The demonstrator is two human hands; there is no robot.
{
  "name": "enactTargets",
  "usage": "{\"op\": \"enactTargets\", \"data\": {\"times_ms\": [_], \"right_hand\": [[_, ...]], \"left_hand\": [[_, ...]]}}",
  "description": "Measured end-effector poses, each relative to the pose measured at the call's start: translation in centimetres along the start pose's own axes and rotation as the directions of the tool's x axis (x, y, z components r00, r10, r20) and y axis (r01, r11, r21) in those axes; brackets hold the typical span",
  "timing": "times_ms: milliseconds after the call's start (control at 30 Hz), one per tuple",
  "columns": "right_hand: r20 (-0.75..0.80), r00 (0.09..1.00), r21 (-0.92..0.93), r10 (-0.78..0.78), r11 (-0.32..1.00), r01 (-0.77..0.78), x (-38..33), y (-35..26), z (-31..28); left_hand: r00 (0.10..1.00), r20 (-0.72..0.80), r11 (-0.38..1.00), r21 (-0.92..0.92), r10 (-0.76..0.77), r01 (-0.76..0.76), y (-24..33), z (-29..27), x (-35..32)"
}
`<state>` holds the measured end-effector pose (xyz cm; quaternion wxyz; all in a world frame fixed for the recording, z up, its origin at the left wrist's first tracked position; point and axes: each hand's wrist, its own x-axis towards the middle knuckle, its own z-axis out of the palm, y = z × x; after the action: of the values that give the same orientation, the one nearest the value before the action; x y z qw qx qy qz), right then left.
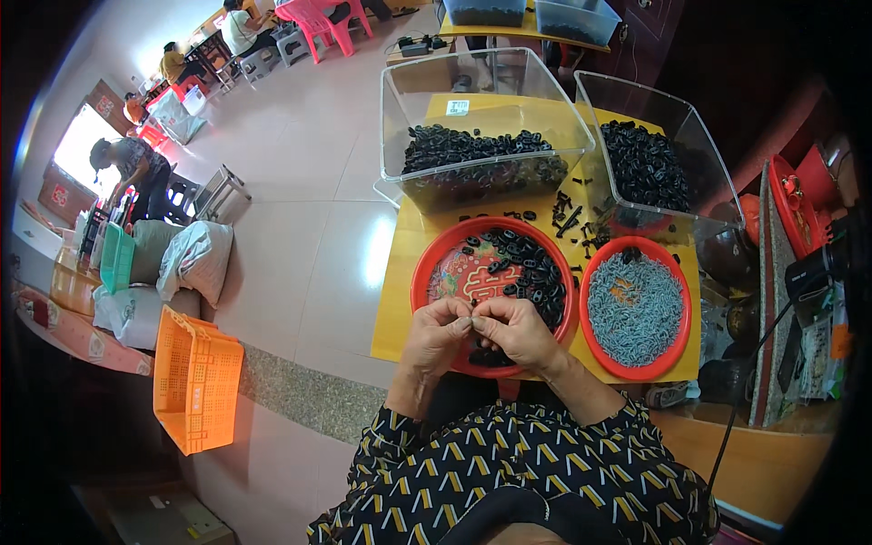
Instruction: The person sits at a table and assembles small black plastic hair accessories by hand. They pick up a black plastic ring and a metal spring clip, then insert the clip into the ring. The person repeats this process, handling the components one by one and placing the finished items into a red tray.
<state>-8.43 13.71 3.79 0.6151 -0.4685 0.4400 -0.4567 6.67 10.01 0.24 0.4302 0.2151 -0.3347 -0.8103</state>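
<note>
Both hands, left [434, 334] and right [518, 331], meet fingertip to fingertip (fingers curled, pinching), forearms angled inward.

Red plates [427, 272] – glossy plastic; bins [400, 100] – clear smooth plastic; small black parts [536, 277] – matt plastic.

Red plates [434, 272], black plastic pieces [536, 272], perhaps grey metal clips [633, 309], yellow table [392, 318]
</note>
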Motion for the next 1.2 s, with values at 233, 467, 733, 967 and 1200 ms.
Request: {"op": "enactTargets", "data": {"times_ms": [233,467,733,967,1200], "right_hand": [[-0.039,0.975,-0.345,-0.219,0.919,0.193,0.0,0.4,0.1],[0.035,0.906,-0.572,-0.422,0.735,0.364,0.3,0.3,-0.1],[-0.134,0.966,-0.409,-0.222,0.900,0.150,0.5,-0.2,-0.3],[-0.204,0.979,-0.190,-0.024,0.982,-0.015,0.7,0.5,0.4],[-0.063,0.988,-0.042,0.140,0.989,-0.143,0.6,-0.1,0.0]], "left_hand": [[0.995,-0.002,0.992,0.072,-0.101,0.101,0.5,-0.8,-0.2],[0.973,0.046,0.972,0.074,-0.227,0.224,0.7,-1.9,0.4],[0.997,-0.058,0.977,0.203,-0.058,0.069,1.0,0.8,0.4],[0.995,-0.096,0.972,0.235,0.032,-0.009,0.3,1.0,0.1],[0.996,-0.079,0.960,0.279,0.030,-0.007,0.7,0.5,0.1]]}}
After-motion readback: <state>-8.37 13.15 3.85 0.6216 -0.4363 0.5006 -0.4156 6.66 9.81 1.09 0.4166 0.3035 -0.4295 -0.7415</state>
